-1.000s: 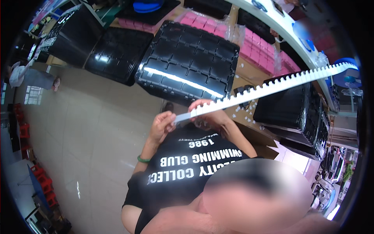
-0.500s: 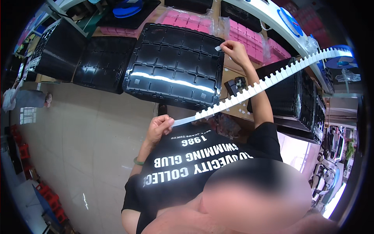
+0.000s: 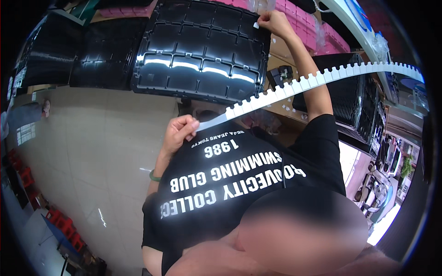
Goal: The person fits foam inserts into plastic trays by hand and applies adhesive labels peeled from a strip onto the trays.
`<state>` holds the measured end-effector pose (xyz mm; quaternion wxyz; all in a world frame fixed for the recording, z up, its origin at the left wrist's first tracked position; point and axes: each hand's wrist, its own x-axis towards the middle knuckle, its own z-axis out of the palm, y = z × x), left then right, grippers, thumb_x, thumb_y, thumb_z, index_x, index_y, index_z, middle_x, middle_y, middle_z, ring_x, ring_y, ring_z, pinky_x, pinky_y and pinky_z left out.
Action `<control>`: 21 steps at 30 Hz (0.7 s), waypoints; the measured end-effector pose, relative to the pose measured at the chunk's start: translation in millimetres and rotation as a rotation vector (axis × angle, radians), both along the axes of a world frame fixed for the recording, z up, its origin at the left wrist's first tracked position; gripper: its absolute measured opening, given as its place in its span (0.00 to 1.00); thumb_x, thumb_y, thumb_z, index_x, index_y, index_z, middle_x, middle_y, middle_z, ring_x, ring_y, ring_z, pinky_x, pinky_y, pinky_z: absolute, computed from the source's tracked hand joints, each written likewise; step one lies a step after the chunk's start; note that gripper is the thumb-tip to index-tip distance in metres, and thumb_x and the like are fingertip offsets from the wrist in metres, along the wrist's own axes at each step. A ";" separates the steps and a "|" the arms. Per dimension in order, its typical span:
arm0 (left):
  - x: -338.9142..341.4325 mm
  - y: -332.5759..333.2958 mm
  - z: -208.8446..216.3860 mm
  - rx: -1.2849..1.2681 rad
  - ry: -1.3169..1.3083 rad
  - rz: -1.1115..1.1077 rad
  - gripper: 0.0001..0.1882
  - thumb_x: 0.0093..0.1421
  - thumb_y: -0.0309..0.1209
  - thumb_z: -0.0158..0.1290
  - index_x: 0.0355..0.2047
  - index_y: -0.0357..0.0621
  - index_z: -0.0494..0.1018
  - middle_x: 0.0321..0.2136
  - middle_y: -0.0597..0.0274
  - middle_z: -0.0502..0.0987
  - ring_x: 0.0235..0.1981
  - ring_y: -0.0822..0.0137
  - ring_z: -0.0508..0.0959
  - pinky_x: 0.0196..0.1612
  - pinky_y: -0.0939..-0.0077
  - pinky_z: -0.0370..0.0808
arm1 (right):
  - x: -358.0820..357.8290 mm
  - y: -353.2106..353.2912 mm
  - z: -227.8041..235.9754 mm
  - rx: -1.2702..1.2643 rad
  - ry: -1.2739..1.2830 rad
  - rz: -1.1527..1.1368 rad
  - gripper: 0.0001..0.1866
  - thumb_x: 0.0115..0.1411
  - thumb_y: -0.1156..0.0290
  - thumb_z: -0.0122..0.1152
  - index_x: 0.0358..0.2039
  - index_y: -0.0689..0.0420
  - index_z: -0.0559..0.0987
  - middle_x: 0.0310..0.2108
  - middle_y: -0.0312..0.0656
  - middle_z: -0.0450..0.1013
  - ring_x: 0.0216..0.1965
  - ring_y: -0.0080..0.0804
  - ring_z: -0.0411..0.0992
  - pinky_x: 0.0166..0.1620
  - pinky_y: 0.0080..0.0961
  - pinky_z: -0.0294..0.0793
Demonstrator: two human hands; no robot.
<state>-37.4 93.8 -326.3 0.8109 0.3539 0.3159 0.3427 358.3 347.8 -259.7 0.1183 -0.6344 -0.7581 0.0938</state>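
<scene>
My left hand point(image 3: 180, 133) pinches the bare, translucent end of a long strip of white stickers point(image 3: 285, 88). From there the strip runs up to the right, over my right forearm, toward a blue reel point(image 3: 412, 83) at the right rim. The stickers stand out along its upper edge like teeth. My right hand point(image 3: 276, 23) is closed at the fingertips on a small white sticker point(image 3: 256, 25), at the far right edge of a black plastic tray point(image 3: 198, 53). Whether the sticker touches the tray, I cannot tell. The tray has rows of shallow compartments and lies in front of me.
More black trays point(image 3: 103, 64) stand to the left, and a tall stack of them point(image 3: 354, 99) to the right. Pink trays point(image 3: 299, 20) lie behind. A small black device point(image 3: 281, 76) and white scraps sit on the brown worktop point(image 3: 278, 50). Another person's leg point(image 3: 27, 115) shows at far left.
The view has shifted, so the tray and both hands sit higher in the picture. My right hand stays by the tray's far right edge with the sticker; my left keeps hold of the strip.
</scene>
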 end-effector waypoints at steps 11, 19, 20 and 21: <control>7.4 12.5 -8.0 -0.048 -0.063 -0.002 0.12 0.62 0.30 0.53 0.21 0.45 0.69 0.16 0.71 0.69 0.17 0.83 0.64 0.22 0.88 0.59 | 9.5 5.1 -14.9 -0.079 0.117 -0.045 0.10 0.44 0.69 0.67 0.27 0.61 0.83 0.22 0.43 0.78 0.25 0.29 0.77 0.33 0.27 0.74; 7.1 18.6 -19.0 0.007 -0.011 -0.037 0.13 0.63 0.31 0.52 0.20 0.44 0.69 0.17 0.70 0.70 0.15 0.83 0.63 0.20 0.88 0.59 | -0.6 0.2 -33.5 0.076 -0.012 0.048 0.07 0.44 0.71 0.64 0.24 0.60 0.81 0.22 0.48 0.76 0.26 0.41 0.77 0.33 0.31 0.75; 7.3 23.9 -17.6 0.028 0.006 -0.039 0.13 0.63 0.31 0.52 0.20 0.44 0.69 0.17 0.70 0.70 0.15 0.82 0.63 0.20 0.88 0.59 | -0.2 4.9 -29.7 0.079 -0.013 0.050 0.07 0.44 0.71 0.64 0.24 0.60 0.81 0.22 0.48 0.76 0.26 0.41 0.77 0.33 0.31 0.75; 4.9 18.0 -14.3 0.032 0.030 -0.041 0.13 0.63 0.31 0.52 0.20 0.44 0.69 0.16 0.69 0.70 0.15 0.82 0.64 0.20 0.88 0.59 | -3.0 0.4 -27.2 0.094 -0.025 0.106 0.08 0.44 0.69 0.63 0.23 0.60 0.81 0.23 0.50 0.76 0.28 0.45 0.77 0.35 0.34 0.75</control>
